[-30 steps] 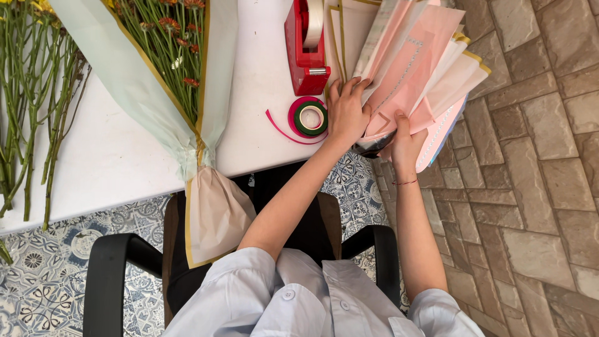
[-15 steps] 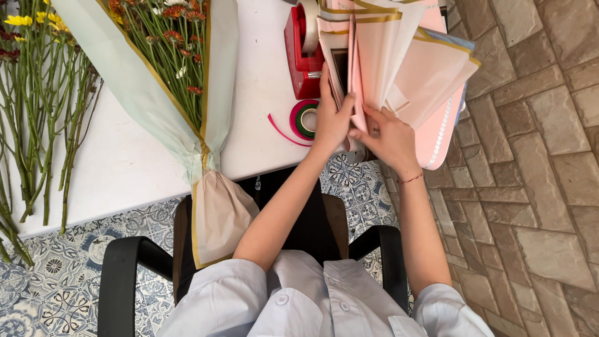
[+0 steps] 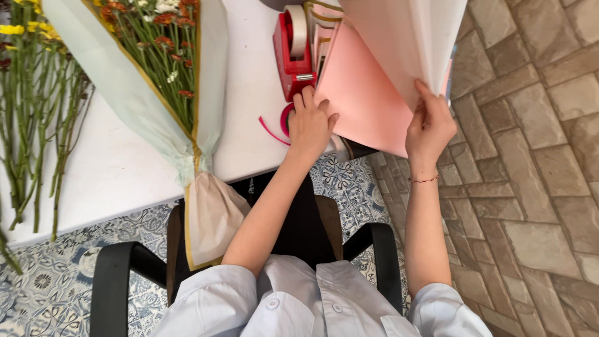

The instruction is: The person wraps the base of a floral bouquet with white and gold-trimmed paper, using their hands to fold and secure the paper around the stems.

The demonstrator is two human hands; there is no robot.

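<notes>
My right hand (image 3: 430,123) grips the lower edge of a stack of pale wrapping sheets (image 3: 405,37) and lifts them up over the table's right end. My left hand (image 3: 310,122) presses flat on a pink sheet (image 3: 362,93) lying under them, fingers spread, right beside a red tape dispenser (image 3: 291,53). A roll of red ribbon (image 3: 284,118) pokes out from under my left hand. A wrapped bouquet (image 3: 162,81) in pale green paper lies on the white table (image 3: 112,168), its end hanging over the front edge.
Loose green flower stems (image 3: 37,112) with yellow blooms lie at the table's left. A black armchair (image 3: 118,274) stands below the table edge, in front of me. Patterned tiles (image 3: 56,274) cover the floor at left, stone paving (image 3: 530,187) at right.
My right hand has raised the pale sheets higher and to the right, baring the pink sheet. My left hand moved from the sheets' edges to lie flat on the pink sheet.
</notes>
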